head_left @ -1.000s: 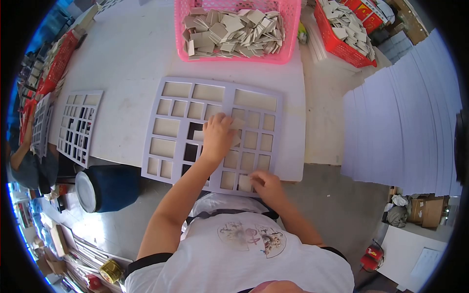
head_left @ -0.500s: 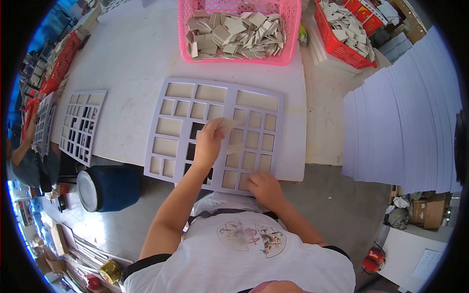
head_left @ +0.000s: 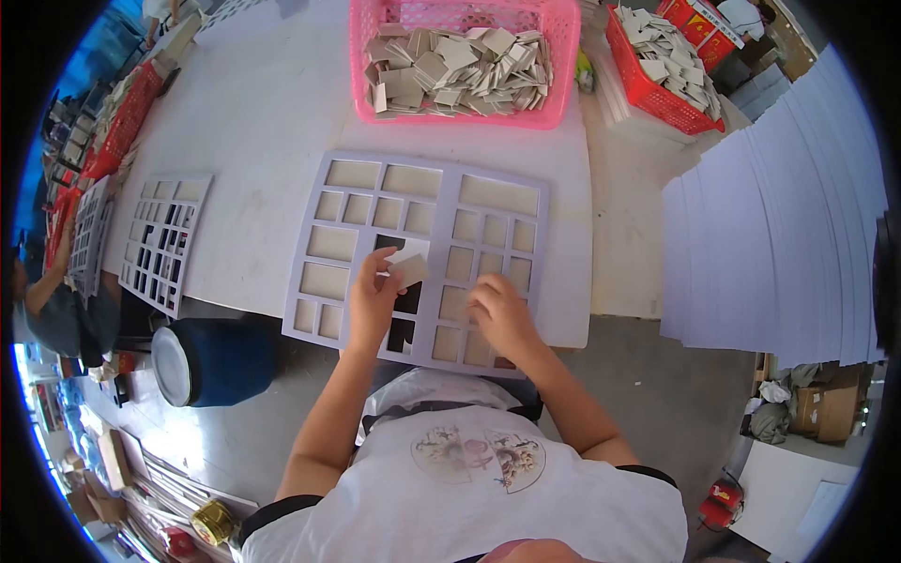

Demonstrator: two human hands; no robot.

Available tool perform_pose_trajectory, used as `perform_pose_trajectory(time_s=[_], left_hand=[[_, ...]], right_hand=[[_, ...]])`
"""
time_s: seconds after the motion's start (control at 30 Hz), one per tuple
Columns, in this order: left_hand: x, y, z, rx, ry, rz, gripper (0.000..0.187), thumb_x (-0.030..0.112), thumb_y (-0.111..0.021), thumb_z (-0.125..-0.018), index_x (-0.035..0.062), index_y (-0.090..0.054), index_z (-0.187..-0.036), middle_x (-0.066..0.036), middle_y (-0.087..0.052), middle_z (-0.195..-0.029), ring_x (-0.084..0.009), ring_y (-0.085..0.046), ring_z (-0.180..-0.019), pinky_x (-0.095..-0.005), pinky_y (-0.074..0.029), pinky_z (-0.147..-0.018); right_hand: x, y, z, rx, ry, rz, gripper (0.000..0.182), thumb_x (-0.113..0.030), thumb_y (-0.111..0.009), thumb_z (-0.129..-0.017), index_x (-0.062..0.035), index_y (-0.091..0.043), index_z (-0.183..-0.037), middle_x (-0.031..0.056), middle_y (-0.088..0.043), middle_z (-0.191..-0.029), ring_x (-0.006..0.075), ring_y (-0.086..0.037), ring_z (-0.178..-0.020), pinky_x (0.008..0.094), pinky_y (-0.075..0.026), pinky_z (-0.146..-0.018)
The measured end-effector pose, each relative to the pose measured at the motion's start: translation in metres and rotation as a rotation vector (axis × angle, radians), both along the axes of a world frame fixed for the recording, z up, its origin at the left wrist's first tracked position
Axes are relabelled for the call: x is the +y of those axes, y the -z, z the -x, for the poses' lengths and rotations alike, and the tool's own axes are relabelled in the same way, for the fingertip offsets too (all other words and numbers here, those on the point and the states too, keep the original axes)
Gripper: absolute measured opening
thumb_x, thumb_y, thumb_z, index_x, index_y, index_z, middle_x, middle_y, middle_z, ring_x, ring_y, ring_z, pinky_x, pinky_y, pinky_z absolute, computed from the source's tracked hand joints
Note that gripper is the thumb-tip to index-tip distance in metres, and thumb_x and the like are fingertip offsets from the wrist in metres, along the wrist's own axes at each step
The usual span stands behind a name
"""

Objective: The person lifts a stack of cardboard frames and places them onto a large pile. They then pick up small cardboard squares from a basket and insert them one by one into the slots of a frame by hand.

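A pale multi-opening frame board (head_left: 443, 253) lies on the table in front of me. Beige cardboard pieces fill most of its openings, while several in the middle column show dark. My left hand (head_left: 374, 298) is over that column, its thumb and fingers pinching a beige cardboard piece (head_left: 410, 271), which is tilted above the board. To the right, my right hand (head_left: 504, 314) rests over the right-hand openings with its fingers curled together. Whatever those fingertips may hold is hidden.
Beyond the board stands a pink basket (head_left: 465, 119) of cardboard pieces, with a red basket (head_left: 690, 114) at its right. Tall white sheets (head_left: 760, 225) stand at right. Another frame board (head_left: 164, 239) lies left, near a person (head_left: 61, 310) and a blue barrel (head_left: 221, 361).
My left hand has drawn down and left, carrying the cardboard piece over the middle column. My right hand has risen from the board's near edge onto its right-hand openings.
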State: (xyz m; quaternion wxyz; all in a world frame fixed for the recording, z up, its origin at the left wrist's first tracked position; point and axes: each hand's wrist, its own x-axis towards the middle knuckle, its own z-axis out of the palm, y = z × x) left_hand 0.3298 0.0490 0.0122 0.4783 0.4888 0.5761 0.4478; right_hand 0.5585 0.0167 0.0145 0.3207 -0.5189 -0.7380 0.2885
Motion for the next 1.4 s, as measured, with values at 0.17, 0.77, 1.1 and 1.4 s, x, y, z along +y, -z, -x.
perform_pose_trajectory(time_s=[0.17,0.77,1.1,1.4], left_hand=[[-0.007,0.015,0.012,-0.073,0.000,0.107,0.021,0.004,-0.059,-0.093,0.0016,-0.059,-0.113,-0.006,-0.061,-0.088,-0.0122,-0.063,-0.068,-0.0247,-0.053,-0.062],[-0.056,-0.001,-0.047,-0.047,0.643,0.269,0.011,0.008,-0.055,-0.097,0.0013,-0.051,-0.104,-0.007,-0.058,-0.096,-0.0157,-0.063,-0.084,-0.0291,-0.058,-0.073],[-0.058,0.003,0.054,-0.252,-0.095,0.129,0.026,0.013,-0.053,-0.100,0.0080,-0.058,-0.125,0.001,-0.061,-0.090,-0.0056,-0.055,-0.076,-0.0211,-0.045,-0.065],[-0.055,0.087,0.282,-0.745,-0.804,-0.164,0.013,0.009,-0.060,-0.096,-0.0001,-0.061,-0.105,-0.008,-0.064,-0.102,-0.0178,-0.065,-0.089,-0.0296,-0.057,-0.080]], right_hand=[[-0.020,-0.025,-0.025,0.302,0.207,0.256,0.023,0.005,-0.063,-0.084,-0.0014,-0.064,-0.106,0.0028,-0.058,-0.077,0.0122,-0.059,-0.070,0.0273,-0.048,-0.062],[-0.089,0.015,-0.047,0.369,0.414,0.389,0.015,0.005,-0.062,-0.086,0.0010,-0.065,-0.100,0.0055,-0.065,-0.087,0.0102,-0.059,-0.070,0.0245,-0.048,-0.060],[-0.095,0.015,-0.028,-0.119,0.451,-0.017,0.032,-0.002,-0.070,-0.076,-0.0063,-0.059,-0.106,0.0143,-0.055,-0.105,0.0314,-0.063,-0.079,0.0391,-0.051,-0.069],[-0.078,0.021,-0.047,-0.046,0.365,0.141,0.038,0.001,-0.071,-0.070,-0.0061,-0.055,-0.104,0.0127,-0.053,-0.101,0.0270,-0.058,-0.080,0.0366,-0.048,-0.067]])
